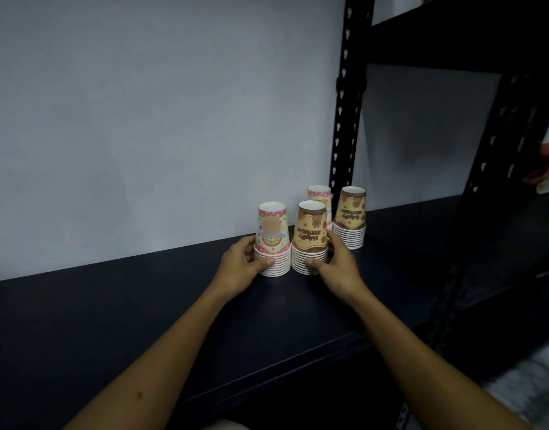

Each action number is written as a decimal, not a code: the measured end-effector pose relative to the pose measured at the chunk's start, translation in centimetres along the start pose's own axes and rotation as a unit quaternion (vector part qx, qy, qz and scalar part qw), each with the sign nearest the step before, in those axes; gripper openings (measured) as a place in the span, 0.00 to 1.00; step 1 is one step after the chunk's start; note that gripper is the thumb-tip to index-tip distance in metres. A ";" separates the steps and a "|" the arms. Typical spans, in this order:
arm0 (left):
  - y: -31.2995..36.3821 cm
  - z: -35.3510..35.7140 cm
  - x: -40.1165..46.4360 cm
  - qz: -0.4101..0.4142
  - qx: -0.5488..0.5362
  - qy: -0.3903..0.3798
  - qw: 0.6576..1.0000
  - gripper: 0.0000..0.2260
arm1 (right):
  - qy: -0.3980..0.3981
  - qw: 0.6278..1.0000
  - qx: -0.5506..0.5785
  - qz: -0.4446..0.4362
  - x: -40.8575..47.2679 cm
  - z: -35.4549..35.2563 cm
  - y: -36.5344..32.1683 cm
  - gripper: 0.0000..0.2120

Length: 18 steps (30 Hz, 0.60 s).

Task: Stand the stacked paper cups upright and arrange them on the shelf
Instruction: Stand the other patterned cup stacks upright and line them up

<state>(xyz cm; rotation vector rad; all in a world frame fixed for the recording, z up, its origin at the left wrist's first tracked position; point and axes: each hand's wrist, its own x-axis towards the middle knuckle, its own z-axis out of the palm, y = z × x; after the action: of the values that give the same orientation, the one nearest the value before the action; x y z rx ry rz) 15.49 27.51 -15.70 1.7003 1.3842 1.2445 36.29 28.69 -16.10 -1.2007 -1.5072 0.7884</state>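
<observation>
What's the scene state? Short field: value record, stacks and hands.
surface: dark shelf against a pale wall
stacks: four, all standing rim-down
front left: pink stack, held by left hand
front right: brown stack, held by right hand
back left: second pink stack, mostly hidden behind the front brown one
back right: second brown stack, untouched
layout: two rows of two beside the black upright

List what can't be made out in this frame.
- Rear pink cup stack, head view: mostly hidden behind the front brown stack.
- Front pink stack: printed picture blurred.
- Red object at the right edge: cut off, unidentifiable.
- Cup counts: rims too small.
</observation>
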 end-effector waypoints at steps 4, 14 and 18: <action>0.7 2.0 0.3 -0.003 -0.010 -0.022 1.000 0.29 | 0.023 0.999 0.029 0.030 -0.9 -2.5 0.2 0.33; 2.3 6.9 1.8 -0.013 -0.003 -0.026 1.000 0.26 | 0.089 0.994 0.017 0.062 -0.6 -7.1 1.6 0.32; 2.6 7.9 2.5 -0.009 0.004 -0.031 0.999 0.25 | 0.103 0.993 0.006 0.063 -0.1 -8.0 1.9 0.33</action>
<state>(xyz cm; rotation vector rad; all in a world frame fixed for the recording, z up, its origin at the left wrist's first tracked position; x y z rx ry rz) 23.84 30.02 -15.61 1.7133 1.3671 1.1671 44.53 28.41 -15.63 -1.3371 -1.2661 0.7313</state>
